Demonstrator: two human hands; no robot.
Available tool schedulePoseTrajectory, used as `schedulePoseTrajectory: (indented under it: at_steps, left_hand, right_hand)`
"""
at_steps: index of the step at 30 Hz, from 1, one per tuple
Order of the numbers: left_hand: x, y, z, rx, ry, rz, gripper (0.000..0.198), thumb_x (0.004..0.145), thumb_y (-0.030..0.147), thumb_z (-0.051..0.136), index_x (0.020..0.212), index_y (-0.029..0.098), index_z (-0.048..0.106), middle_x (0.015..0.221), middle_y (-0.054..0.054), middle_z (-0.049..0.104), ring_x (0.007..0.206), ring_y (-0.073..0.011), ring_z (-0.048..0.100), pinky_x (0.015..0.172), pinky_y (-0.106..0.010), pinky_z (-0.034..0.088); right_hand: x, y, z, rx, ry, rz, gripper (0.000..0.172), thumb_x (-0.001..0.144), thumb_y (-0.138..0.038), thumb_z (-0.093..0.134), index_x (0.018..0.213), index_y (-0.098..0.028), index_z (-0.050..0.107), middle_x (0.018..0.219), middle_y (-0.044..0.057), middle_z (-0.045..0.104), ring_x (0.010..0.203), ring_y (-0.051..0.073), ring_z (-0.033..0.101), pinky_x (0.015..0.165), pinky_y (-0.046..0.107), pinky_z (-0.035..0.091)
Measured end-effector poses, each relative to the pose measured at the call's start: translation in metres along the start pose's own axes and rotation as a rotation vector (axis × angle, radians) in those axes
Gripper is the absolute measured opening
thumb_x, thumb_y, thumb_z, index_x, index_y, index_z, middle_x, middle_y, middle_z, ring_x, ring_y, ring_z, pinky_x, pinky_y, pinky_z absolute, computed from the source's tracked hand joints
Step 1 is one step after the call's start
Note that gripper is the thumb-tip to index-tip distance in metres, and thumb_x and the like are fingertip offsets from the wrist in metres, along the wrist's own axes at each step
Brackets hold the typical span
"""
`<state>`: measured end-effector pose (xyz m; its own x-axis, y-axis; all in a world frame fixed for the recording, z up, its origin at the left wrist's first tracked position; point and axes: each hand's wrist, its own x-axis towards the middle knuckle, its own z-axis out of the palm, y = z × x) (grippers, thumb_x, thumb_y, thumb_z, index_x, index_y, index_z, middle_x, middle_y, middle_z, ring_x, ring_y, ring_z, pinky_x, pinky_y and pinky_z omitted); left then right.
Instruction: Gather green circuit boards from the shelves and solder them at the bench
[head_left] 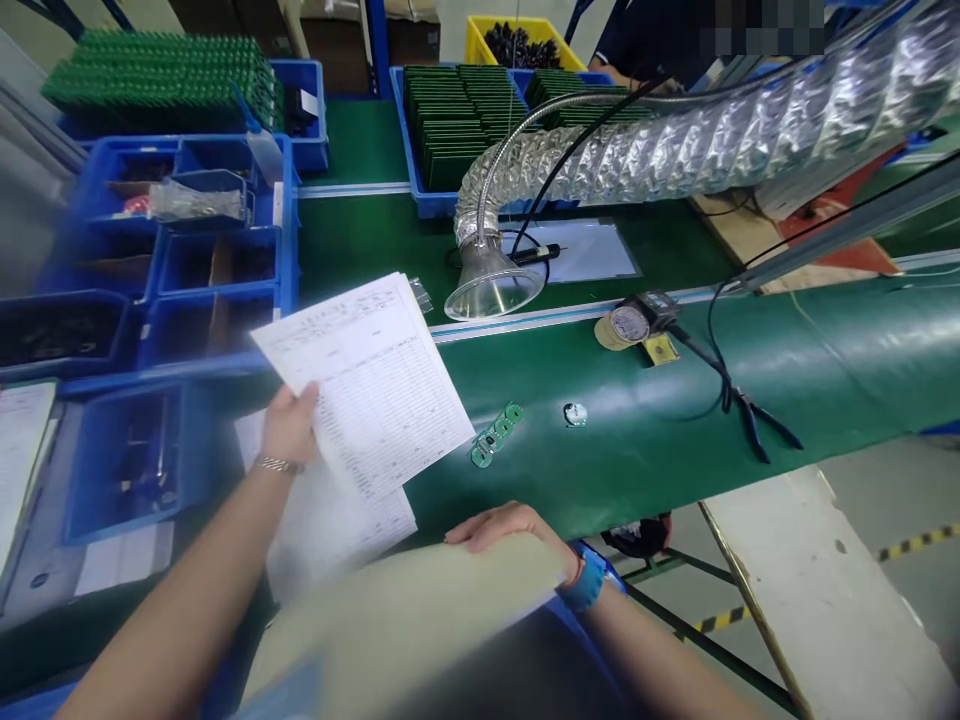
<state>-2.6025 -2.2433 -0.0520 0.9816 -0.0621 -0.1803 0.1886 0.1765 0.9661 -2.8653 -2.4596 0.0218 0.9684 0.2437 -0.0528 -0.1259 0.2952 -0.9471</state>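
My left hand (291, 428), with a metal bracelet at the wrist, grips a few printed sheets (382, 385) by their left edge, thumb on top. More paper (337, 535) hangs or lies beneath them. My right hand (517, 528), wearing a blue wristband, is closed over the top edge of a cream folder or board (420, 610); its lower part is blurred near my body. On the green mat, just right of the sheets, lies a small strip of green circuit board (496, 435). A round piece (575, 414) is a little farther right.
A silver extraction duct (600, 155) ends in a clear funnel (495, 285) above the bench. Blue bins (285, 250) fill the left; green boards stand in a blue tray (420, 205) behind. A tape roll (622, 327) and cutters (757, 425) lie right. A co-worker (652, 45) is behind.
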Motion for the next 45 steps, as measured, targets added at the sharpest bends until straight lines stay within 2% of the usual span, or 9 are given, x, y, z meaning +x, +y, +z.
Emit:
schedulePoseTrajectory:
  at_steps: [7, 13, 14, 17, 20, 26, 32, 38, 45]
  left_hand:
    - [0.003, -0.042, 0.046, 0.085, -0.028, -0.124, 0.029, 0.072, 0.03, 0.06, 0.097, 0.015, 0.059, 0.093, -0.009, 0.067, 0.082, -0.018, 0.063, 0.082, -0.039, 0.049]
    - [-0.021, 0.006, 0.018, 0.266, -0.007, -0.049, 0.061, 0.061, 0.029, 0.073, 0.117, 0.022, 0.051, 0.123, -0.01, 0.052, 0.109, -0.0227, 0.051, 0.096, -0.041, 0.037]
    - [-0.033, 0.021, 0.007, 0.265, -0.074, -0.042, 0.059, 0.06, 0.032, 0.073, 0.115, 0.023, 0.053, 0.126, -0.008, 0.05, 0.113, -0.0232, 0.048, 0.099, -0.039, 0.035]
    - [-0.082, 0.058, -0.027, 0.124, -0.659, -0.25, 0.056, 0.067, 0.053, 0.061, 0.111, 0.018, 0.06, 0.122, -0.013, 0.053, 0.115, -0.0301, 0.046, 0.097, -0.042, 0.036]
    - [-0.131, 0.065, -0.047, 0.181, -0.85, -0.319, 0.067, 0.048, 0.04, 0.078, 0.109, 0.017, 0.063, 0.116, -0.014, 0.058, 0.11, -0.0354, 0.049, 0.098, -0.044, 0.035]
    - [-0.158, 0.007, -0.067, 0.345, -0.354, -0.364, 0.029, 0.069, 0.031, 0.065, 0.096, 0.02, 0.068, 0.103, -0.007, 0.066, 0.105, -0.0275, 0.055, 0.1, -0.041, 0.035]
    - [-0.134, -0.016, -0.12, -0.089, 0.03, -0.48, 0.048, 0.053, 0.031, 0.078, 0.097, 0.016, 0.066, 0.104, -0.011, 0.066, 0.102, -0.032, 0.057, 0.096, -0.046, 0.039]
    - [-0.138, -0.002, -0.126, -0.17, 0.091, -0.59, 0.049, 0.049, 0.025, 0.08, 0.095, 0.014, 0.066, 0.105, -0.013, 0.065, 0.104, -0.0343, 0.055, 0.093, -0.045, 0.043]
    - [-0.135, 0.003, -0.119, -0.149, 0.212, -0.547, 0.062, 0.056, 0.025, 0.077, 0.113, 0.014, 0.056, 0.114, -0.013, 0.06, 0.108, -0.0314, 0.053, 0.095, -0.042, 0.043]
  right_hand:
    - [-0.018, -0.009, -0.007, 0.016, 0.057, -0.045, 0.034, 0.062, -0.036, 0.07, 0.095, -0.027, 0.068, 0.107, 0.009, 0.064, 0.095, 0.026, 0.061, 0.078, 0.035, 0.05]
    - [-0.021, -0.017, -0.016, -0.044, 0.072, -0.051, 0.041, 0.065, -0.056, 0.061, 0.097, -0.03, 0.067, 0.105, 0.009, 0.065, 0.095, 0.029, 0.061, 0.078, 0.041, 0.05]
    - [-0.021, -0.016, -0.02, -0.059, 0.087, -0.054, 0.044, 0.065, -0.059, 0.06, 0.098, -0.03, 0.067, 0.105, 0.009, 0.065, 0.096, 0.03, 0.06, 0.08, 0.042, 0.05]
    - [-0.018, -0.003, -0.033, -0.102, 0.203, -0.044, 0.032, 0.072, -0.05, 0.057, 0.097, -0.031, 0.065, 0.104, 0.007, 0.065, 0.097, 0.028, 0.06, 0.081, 0.044, 0.05]
    - [-0.007, 0.017, -0.039, -0.102, 0.324, 0.076, 0.021, 0.077, -0.039, 0.058, 0.092, -0.027, 0.067, 0.101, 0.008, 0.067, 0.093, 0.026, 0.062, 0.082, 0.044, 0.05]
    - [0.024, 0.02, -0.032, -0.211, 0.283, 0.215, 0.033, 0.081, -0.037, 0.053, 0.109, -0.022, 0.06, 0.111, 0.009, 0.062, 0.097, 0.026, 0.06, 0.086, 0.045, 0.05]
    - [0.025, 0.01, -0.088, -1.344, 0.086, -0.037, 0.031, 0.083, -0.024, 0.047, 0.113, -0.024, 0.057, 0.118, 0.008, 0.057, 0.118, 0.026, 0.044, 0.096, 0.048, 0.041]
    - [0.007, 0.048, -0.124, -1.888, -0.007, -0.069, 0.038, 0.085, -0.02, 0.041, 0.123, -0.023, 0.049, 0.134, 0.013, 0.04, 0.127, 0.031, 0.031, 0.09, 0.05, 0.042]
    - [-0.01, 0.052, -0.112, -2.016, 0.048, -0.032, 0.04, 0.084, -0.017, 0.044, 0.122, -0.026, 0.05, 0.12, 0.013, 0.053, 0.104, 0.029, 0.05, 0.077, 0.042, 0.045]
